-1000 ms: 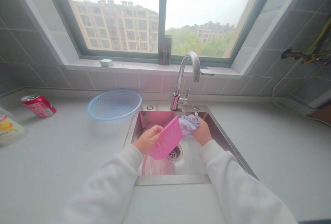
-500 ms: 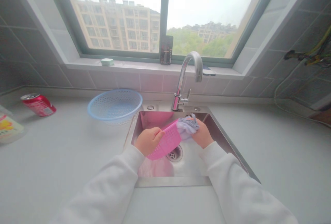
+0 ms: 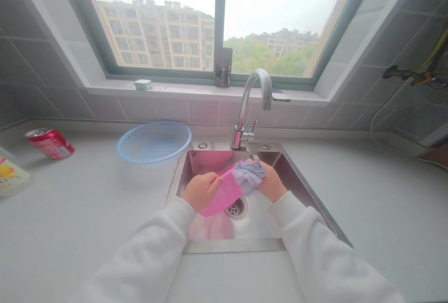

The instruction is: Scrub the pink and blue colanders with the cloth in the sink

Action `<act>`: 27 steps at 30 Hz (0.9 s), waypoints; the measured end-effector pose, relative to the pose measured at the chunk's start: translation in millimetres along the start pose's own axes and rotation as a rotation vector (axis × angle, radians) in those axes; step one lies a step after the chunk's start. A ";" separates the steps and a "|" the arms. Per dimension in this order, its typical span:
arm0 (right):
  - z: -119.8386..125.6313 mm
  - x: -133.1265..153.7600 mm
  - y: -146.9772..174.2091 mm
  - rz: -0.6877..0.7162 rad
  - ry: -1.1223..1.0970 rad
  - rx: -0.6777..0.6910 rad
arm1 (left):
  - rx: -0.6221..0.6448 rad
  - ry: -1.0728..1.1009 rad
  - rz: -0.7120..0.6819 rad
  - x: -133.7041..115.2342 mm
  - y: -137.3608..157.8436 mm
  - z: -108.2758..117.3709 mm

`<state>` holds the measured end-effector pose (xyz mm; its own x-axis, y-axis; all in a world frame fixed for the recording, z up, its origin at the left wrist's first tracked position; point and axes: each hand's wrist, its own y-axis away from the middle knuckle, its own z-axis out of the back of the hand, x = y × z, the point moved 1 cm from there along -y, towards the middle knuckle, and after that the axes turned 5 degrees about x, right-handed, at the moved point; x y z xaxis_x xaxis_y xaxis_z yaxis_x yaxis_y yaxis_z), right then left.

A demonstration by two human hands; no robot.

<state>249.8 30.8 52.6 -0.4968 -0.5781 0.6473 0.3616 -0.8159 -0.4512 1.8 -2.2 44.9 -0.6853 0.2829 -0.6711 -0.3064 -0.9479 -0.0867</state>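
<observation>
Over the steel sink (image 3: 259, 228), my left hand (image 3: 202, 192) grips the near left edge of a pink plastic basket (image 3: 224, 196) with small holes, thumb on top. The basket is tilted above the drain (image 3: 236, 207). A bunched grey-and-white cloth (image 3: 248, 176) lies against the basket's right part and covers it there. My right hand (image 3: 271, 182) is closed round the cloth; most of its fingers are hidden behind the cloth.
A chrome faucet (image 3: 250, 102) arches over the sink's back edge. To the left, a blue basket (image 3: 154, 144), a red can (image 3: 51, 144) and a bottle-like container (image 3: 12, 174) stand on the counter (image 3: 87, 228). A phone (image 3: 281, 95) lies on the windowsill.
My right hand and the cloth have shifted slightly left across the pink basket, covering more of it. My left hand keeps its hold in about the same place.
</observation>
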 end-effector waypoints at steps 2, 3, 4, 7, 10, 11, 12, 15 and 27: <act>9.3 -17.0 -1.5 -0.101 0.028 -0.058 | -0.001 0.023 -0.007 -1.0 1.6 2.1; 12.8 -22.8 -2.2 -0.137 0.032 -0.078 | -0.004 0.035 -0.014 -0.7 2.5 3.0; 14.8 -25.8 -2.7 -0.157 0.034 -0.087 | -0.009 0.046 -0.019 0.0 3.2 3.7; 10.7 -18.1 -3.1 -0.117 0.014 -0.065 | -0.029 0.064 -0.010 4.5 3.6 3.1; -3.7 2.7 -1.0 -0.010 -0.067 0.030 | -0.033 0.072 -0.008 8.5 0.7 -1.3; -8.5 8.7 0.0 0.022 -0.090 0.073 | -0.030 0.069 -0.009 9.1 -0.5 -3.1; -12.4 12.9 0.9 0.046 -0.102 0.113 | -0.027 0.068 -0.012 9.3 -1.7 -4.7; -13.9 11.0 1.7 0.026 -0.114 0.114 | -0.025 0.065 -0.018 8.1 -3.5 -6.5; -0.4 -4.5 -2.7 -0.079 -0.053 -0.018 | -0.041 0.055 -0.026 6.9 0.8 -0.2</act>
<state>250.7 35.6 50.7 -0.4806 -0.5106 0.7130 0.3084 -0.8595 -0.4076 -3.0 -1.0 40.0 -0.6398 0.2997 -0.7077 -0.2954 -0.9460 -0.1336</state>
